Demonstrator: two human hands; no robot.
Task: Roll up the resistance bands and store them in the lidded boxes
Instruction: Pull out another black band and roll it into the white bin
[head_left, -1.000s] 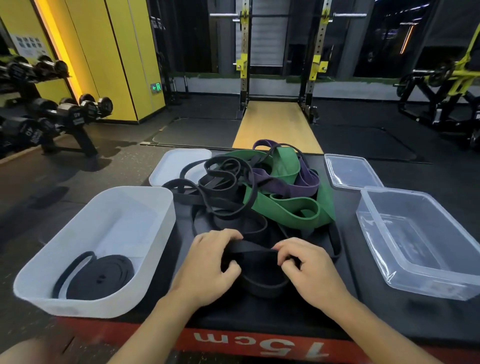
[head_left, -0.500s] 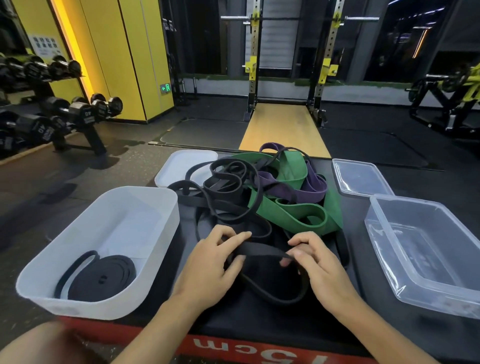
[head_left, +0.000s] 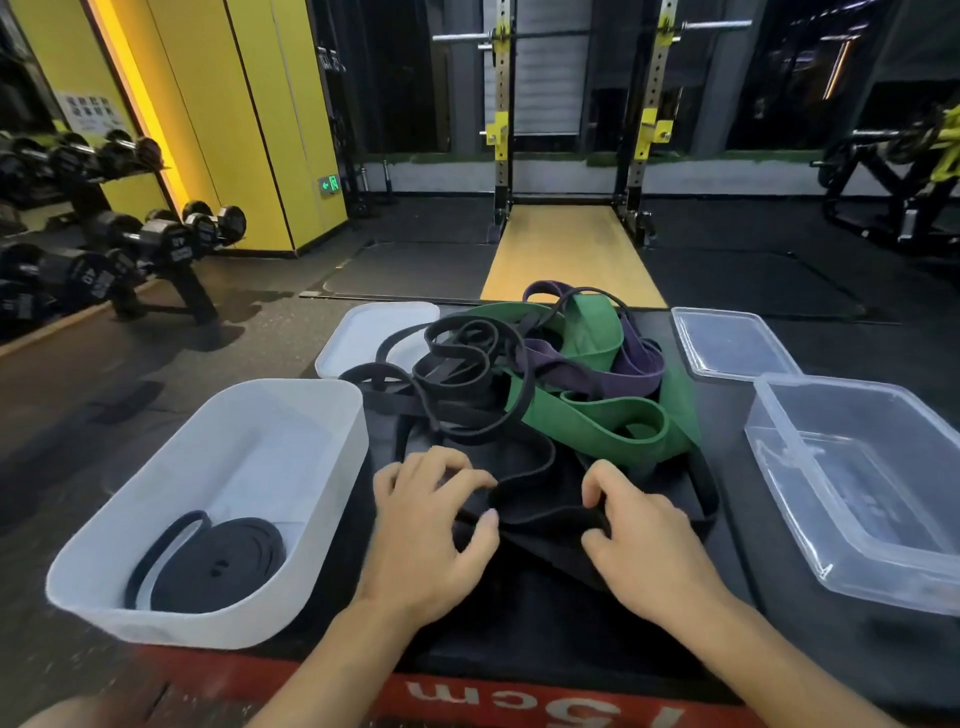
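Left hand (head_left: 426, 525): lower centre of the frame, fingers bent and thumb tucked in, pinching one fold of the wide black band (head_left: 540, 512).
Right hand (head_left: 644, 540): just right of the left, fingers curled over the other end of the same fold, gripping it.
Wide black band: bunched between the two hands on the black platform (head_left: 545, 629); its far end seems to run back under the pile, though black on black makes that hard to trace.
Pile: behind the hands, centre frame; a black tangle (head_left: 462, 364) on the left, a green band (head_left: 592, 421) on the right, a purple band (head_left: 597, 374) threaded through the green.
White box (head_left: 260, 457): lower left, open, at the platform's left edge.
Rolled black band (head_left: 218, 564): lies flat in the near end of the white box.
White lid (head_left: 363, 332): behind the white box, partly under the tangle.
Clear box (head_left: 857, 441): right edge of the frame, open.
Clear lid (head_left: 727, 343): just behind the clear box, lying flat.
Dumbbell rack (head_left: 130, 244): upper left, on the floor.
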